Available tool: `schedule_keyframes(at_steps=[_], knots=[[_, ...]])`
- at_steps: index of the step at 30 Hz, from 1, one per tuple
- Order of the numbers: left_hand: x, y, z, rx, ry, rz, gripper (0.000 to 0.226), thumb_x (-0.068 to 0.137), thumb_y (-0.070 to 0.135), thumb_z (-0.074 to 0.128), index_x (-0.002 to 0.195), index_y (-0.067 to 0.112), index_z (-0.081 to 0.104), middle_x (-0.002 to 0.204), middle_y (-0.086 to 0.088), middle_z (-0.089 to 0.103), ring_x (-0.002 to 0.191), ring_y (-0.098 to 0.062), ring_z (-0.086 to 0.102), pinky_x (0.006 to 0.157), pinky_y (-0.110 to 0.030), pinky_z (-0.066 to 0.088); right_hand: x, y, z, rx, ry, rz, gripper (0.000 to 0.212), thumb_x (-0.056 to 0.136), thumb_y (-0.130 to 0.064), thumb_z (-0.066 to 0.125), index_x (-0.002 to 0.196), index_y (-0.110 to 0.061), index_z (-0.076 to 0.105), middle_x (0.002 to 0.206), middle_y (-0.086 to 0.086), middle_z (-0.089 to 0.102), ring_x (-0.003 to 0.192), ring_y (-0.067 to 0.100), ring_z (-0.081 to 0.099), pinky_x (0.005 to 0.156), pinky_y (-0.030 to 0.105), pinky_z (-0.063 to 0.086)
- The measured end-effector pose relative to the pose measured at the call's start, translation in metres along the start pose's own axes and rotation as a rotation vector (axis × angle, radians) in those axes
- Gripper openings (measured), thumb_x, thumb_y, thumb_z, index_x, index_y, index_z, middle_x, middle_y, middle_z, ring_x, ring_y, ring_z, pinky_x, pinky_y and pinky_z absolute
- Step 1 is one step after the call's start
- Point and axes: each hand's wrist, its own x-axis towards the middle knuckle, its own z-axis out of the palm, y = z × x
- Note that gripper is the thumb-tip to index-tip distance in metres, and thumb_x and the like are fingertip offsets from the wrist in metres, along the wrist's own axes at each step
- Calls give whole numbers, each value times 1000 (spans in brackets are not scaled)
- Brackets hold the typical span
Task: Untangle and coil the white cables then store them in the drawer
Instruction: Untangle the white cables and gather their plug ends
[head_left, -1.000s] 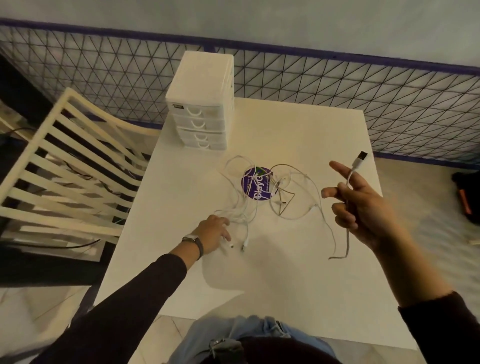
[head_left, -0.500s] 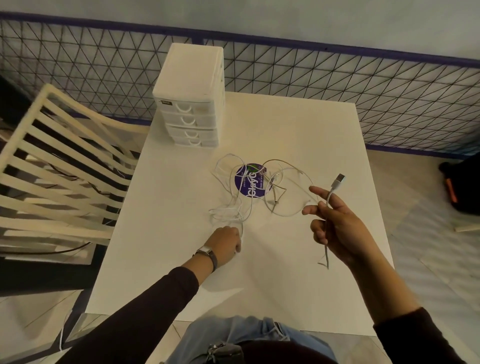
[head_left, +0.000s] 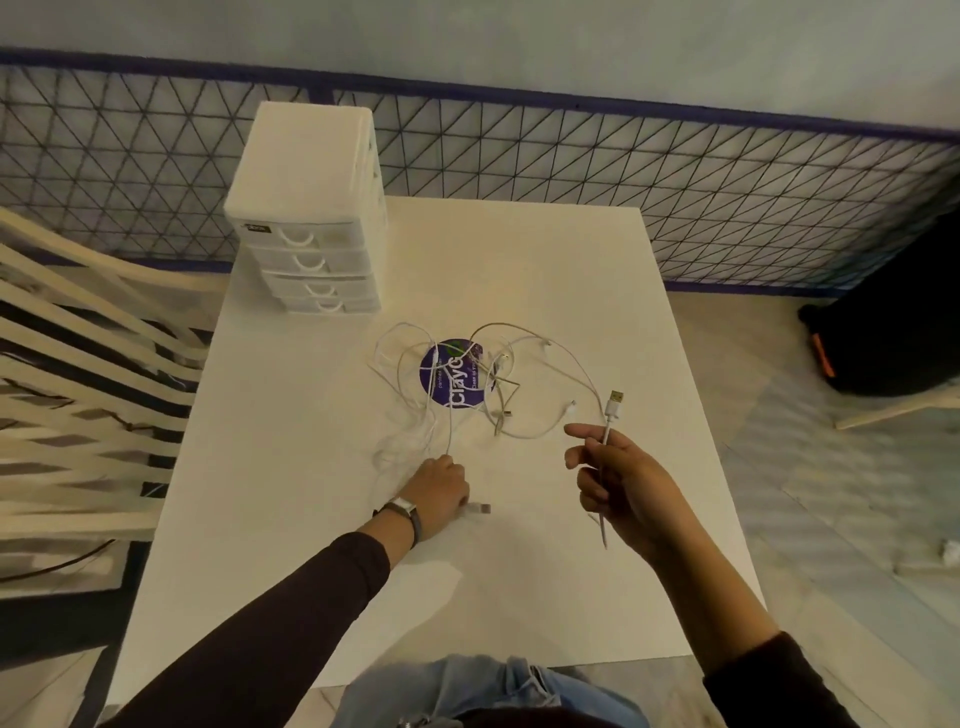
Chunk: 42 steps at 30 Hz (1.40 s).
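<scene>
Untangling is the step in hand, I judge. White cables (head_left: 511, 358) lie in a loose knot on the desk (head_left: 571, 260), partly over a round purple sticker (head_left: 457, 374), near the closed drawer unit (head_left: 311, 249). The right hand (head_left: 628, 483) has its grip closed on one cable just below the USB plug (head_left: 614, 404). The left hand (head_left: 439, 491) curls its grip on another strand at the desk, with a connector (head_left: 480, 508) showing beside it. The next move calls for drawing the held cable slowly free; nothing is coiled yet.
</scene>
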Motion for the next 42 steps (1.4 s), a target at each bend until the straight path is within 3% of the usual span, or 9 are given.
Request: schedule_keyframes(at_steps=[6,10,15,20,26,33,36,39,42], knots=[[-31,42,-53,-1170,488,-219,16,90,19,60,82,14,72,77,6,69,73,2,62,72,-11,44,3,3,9,-30,57,-77,21,96,-16,44,103,-12,64,72,6,54,48,12,26,43,22,22],[-52,67,-115,-1517,664,-188,22,91,19,58,71,20,68,59,9,67,60,3,61,66,-12,51,8,-4,27,-41,77,-135,27,95,-25,48,107,-7,64,78,7,49,49,11,26,45,24,21],[-62,77,-149,-1584,676,-164,26,88,31,59,66,18,65,52,11,62,52,1,57,63,-19,52,11,-10,56,-99,6,-199,38,88,-39,54,86,-3,64,65,8,44,57,15,34,51,25,29],[-67,72,-161,-1575,724,-229,28,85,37,58,73,14,68,65,-2,66,63,-11,62,64,-25,55,13,-18,67,-112,-66,-278,32,95,-34,46,100,-15,72,96,13,71,85,22,66,75,31,53],[-69,64,-157,-1594,735,-257,54,67,58,56,85,9,70,87,-16,71,88,-29,68,80,-44,57,14,-24,71,-196,-211,-242,32,97,-36,39,110,-27,67,109,3,71,102,17,66,87,33,54],[-68,61,-162,-1933,518,-224,35,81,42,57,82,8,63,50,8,53,59,-11,46,68,-30,48,20,-33,64,-256,-318,-142,56,89,-45,46,118,1,58,116,19,63,104,23,63,96,40,48],[-67,62,-160,-2023,488,-200,48,66,50,59,85,6,59,51,7,48,59,-10,46,68,-30,50,23,-31,63,-260,-302,-154,58,86,-49,54,108,4,62,108,21,65,97,27,64,92,39,49],[-64,66,-159,-2036,475,-203,40,78,48,54,77,9,59,56,3,48,64,-12,52,70,-29,54,26,-27,63,-291,-250,-194,66,84,-50,57,105,12,58,109,24,65,102,37,62,93,47,48],[-60,69,-156,-1869,500,-225,46,93,45,43,62,13,49,48,11,53,61,-5,57,69,-26,50,29,-32,66,-308,-172,-275,44,91,-39,46,100,-2,70,99,22,70,93,30,67,84,40,51]])
